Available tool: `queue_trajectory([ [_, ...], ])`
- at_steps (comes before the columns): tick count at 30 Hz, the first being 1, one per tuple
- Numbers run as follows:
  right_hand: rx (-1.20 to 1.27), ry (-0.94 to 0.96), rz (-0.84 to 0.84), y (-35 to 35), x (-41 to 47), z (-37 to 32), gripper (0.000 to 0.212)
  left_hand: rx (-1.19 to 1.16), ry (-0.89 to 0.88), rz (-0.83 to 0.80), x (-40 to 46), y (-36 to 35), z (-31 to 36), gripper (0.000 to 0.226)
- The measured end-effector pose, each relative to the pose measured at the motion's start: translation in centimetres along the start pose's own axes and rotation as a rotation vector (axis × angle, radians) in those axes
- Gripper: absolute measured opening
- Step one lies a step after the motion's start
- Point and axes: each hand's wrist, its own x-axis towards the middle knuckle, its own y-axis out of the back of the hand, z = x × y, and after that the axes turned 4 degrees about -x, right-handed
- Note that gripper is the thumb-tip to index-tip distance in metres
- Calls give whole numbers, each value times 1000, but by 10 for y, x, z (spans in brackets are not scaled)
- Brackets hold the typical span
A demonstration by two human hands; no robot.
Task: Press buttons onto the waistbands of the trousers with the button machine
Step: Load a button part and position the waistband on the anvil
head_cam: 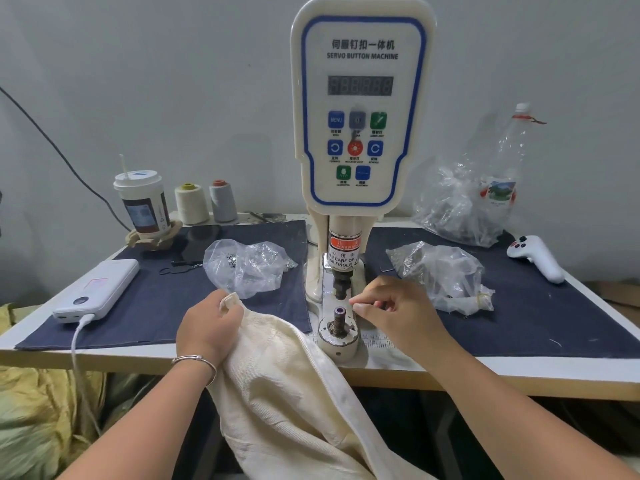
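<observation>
The cream servo button machine point(360, 109) stands at the middle of the table. Its black upper punch point(341, 287) hangs above the lower die post point(338, 318). Cream trousers point(287, 393) hang over the table's front edge, just left of the die. My left hand point(207, 327) grips the trousers' waistband end, which pokes up between my fingers. My right hand point(398, 313) is right of the die with curled fingers, its fingertips pinched together beside the punch. Whether they hold a button is hidden.
Two clear bags of metal parts lie on the dark cloth mats, one at the left point(246, 268) and one at the right point(443, 275). A white power bank point(98, 289), a cup point(143, 206), thread cones point(190, 202), a bottle point(509, 161) and a white controller point(535, 258) stand around.
</observation>
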Motion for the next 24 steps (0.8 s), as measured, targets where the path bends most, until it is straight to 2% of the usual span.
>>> queue_trajectory([
  [2, -26, -22, 23, 12, -10, -4, 8, -59, 19, -37, -3, 5, 6, 21],
  [5, 12, -54, 6, 33, -26, -17, 12, -299, 21, -128, -14, 25, 30, 21],
  [8, 45, -17, -59, 41, -40, -45, 8, -477, -94, -351, -38, 55, 66, 29],
  [9, 56, -12, -81, 39, -44, -56, 18, -529, -145, -449, -48, 63, 79, 29],
  [12, -15, -38, -256, 30, -52, -86, 77, -672, -294, -699, -78, 82, 118, 12],
  [13, 40, -27, -345, 28, -55, -94, 78, -704, -340, -732, -86, 86, 128, 12],
  [15, 293, -14, -452, 31, -61, -101, 47, -753, -396, -711, -97, 89, 142, 13],
  [17, 460, -84, -409, 41, -68, -101, 25, -807, -374, -675, -104, 89, 148, 20],
  [20, 677, -235, -308, 66, -71, -97, 22, -816, -262, -808, -115, 87, 139, 37],
  [24, 863, -339, -183, 115, -70, -95, 21, -512, -234, -1021, -131, 74, 118, 50],
])
